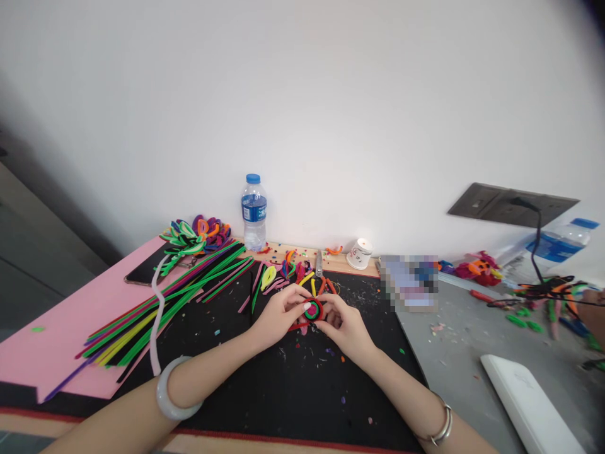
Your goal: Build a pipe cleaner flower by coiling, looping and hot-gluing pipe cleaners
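Observation:
My left hand [278,315] and my right hand [345,325] meet over a black mat [283,384]. Between their fingertips they pinch a small round coil of pipe cleaners [312,309], with a pink centre, a green ring, a black ring and a red outer edge. A red tail of the coil hangs down beneath it. A pale bangle sits on my left wrist and thin silver bangles on my right. Just behind the hands lie bent pipe cleaner pieces [288,271] and small scissors [319,263].
A fan of long pipe cleaners [161,309] lies on pink foam board [61,321] at left, near a phone [144,268]. A water bottle [254,213] and tipped paper cup [359,253] stand by the wall. At right: another person's hand [593,315], white object [529,400], cable.

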Available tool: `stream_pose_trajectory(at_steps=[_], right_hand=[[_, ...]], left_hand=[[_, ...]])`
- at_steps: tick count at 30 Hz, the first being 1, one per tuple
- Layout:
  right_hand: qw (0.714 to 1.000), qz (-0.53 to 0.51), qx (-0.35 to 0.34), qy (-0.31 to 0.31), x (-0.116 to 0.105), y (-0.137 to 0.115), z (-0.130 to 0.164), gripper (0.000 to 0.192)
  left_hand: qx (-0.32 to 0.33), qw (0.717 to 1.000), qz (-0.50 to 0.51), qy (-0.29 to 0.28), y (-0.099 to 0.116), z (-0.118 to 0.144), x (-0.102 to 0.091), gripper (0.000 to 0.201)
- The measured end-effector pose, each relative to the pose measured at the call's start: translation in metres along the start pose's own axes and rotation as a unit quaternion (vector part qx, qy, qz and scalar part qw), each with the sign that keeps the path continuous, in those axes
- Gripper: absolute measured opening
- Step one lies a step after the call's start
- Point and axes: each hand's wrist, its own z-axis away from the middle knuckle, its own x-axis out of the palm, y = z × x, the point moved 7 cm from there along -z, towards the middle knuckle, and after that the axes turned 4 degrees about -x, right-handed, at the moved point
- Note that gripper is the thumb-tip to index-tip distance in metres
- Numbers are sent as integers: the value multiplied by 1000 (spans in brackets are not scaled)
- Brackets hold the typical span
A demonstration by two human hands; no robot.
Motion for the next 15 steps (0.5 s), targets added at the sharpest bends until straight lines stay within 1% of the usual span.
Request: stream_pose_trajectory(at_steps=[15], right_hand=[[1000, -18, 2, 4, 1, 0, -1, 37]], left_hand=[[-14, 1000, 12, -1, 0, 0, 1, 18]])
